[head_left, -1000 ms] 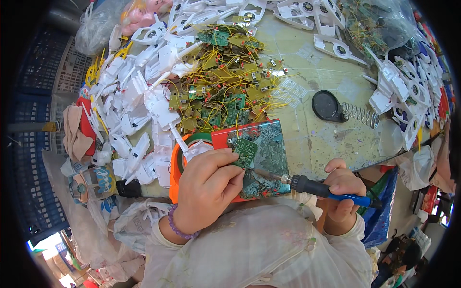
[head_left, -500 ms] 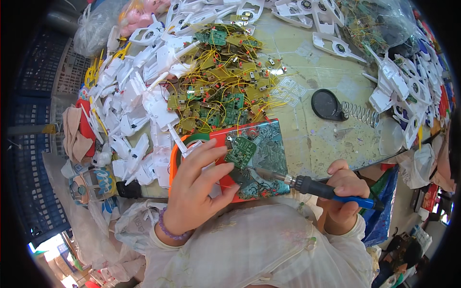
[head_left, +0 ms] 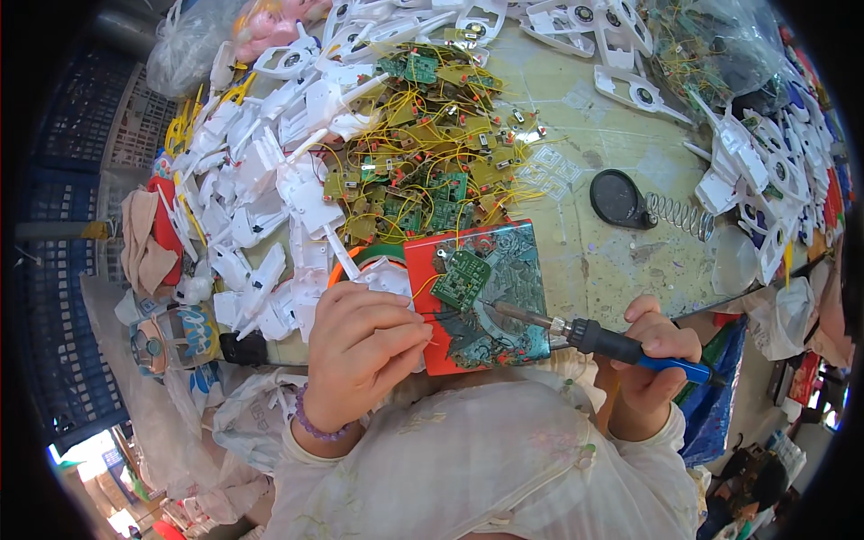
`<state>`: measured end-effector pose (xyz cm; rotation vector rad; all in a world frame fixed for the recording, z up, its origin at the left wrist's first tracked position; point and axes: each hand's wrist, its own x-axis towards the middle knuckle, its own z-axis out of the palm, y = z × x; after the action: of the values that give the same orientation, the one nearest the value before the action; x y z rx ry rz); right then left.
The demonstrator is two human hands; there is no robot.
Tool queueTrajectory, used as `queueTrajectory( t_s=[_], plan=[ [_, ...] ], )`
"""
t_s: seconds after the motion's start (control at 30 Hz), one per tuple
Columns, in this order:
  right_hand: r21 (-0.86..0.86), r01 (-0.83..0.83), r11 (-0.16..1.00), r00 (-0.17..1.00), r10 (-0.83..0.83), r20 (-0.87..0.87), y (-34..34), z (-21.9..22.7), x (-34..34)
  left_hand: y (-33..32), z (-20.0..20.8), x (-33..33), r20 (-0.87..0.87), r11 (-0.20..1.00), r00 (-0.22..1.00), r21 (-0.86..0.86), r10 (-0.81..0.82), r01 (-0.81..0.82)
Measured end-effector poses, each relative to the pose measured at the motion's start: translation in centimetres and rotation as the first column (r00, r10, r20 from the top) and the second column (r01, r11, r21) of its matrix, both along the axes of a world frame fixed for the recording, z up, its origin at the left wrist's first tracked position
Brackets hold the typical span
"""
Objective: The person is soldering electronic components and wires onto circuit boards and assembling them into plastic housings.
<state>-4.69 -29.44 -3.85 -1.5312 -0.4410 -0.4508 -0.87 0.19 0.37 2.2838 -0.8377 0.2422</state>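
Soldering iron grasped in right hand's grip, tip over patterned red box | green circuit board atop box | left hand at box's left edge, cannot tell what its grip holds | advisable: steady board, fingers clear of tip

Left of the counter, blue crates with a grey pipe running across. At the counter's far left corner, a clear plastic bag beside a pink item. Along the counter's left edge, a beige cloth against something red. Past the counter's near right edge, a blue sheet and a white plastic bag.
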Motion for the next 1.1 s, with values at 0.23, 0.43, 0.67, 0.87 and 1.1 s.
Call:
queueTrajectory(
  t_s=[0.23,0.43,0.67,0.87,1.1],
  plan=[
    [0.086,0.029,0.996,0.999,-0.031,0.028,0.3,-0.5,0.0,-0.7,-0.9,0.2,0.044,0.999,0.998,-0.006,0.049,-0.049],
    [0.079,0.024,0.997,0.999,-0.026,0.025,0.4,-0.7,0.0,-3.0,-1.1,0.6,0.086,0.992,0.990,-0.082,0.107,-0.100],
    [0.067,0.013,0.998,1.000,-0.014,0.017,0.2,-0.5,0.0,-3.3,-1.7,0.6,0.084,0.992,0.990,-0.061,0.113,-0.108],
    [-0.042,0.021,0.999,1.000,-0.020,0.006,0.1,-0.2,-0.1,-3.1,-0.9,0.6,0.056,0.996,0.995,0.012,0.083,-0.084],
    [0.050,0.001,0.999,1.000,-0.001,0.001,0.2,-0.4,-0.1,-3.3,-0.7,0.5,0.070,0.994,0.994,0.056,0.086,-0.090]
  ],
)
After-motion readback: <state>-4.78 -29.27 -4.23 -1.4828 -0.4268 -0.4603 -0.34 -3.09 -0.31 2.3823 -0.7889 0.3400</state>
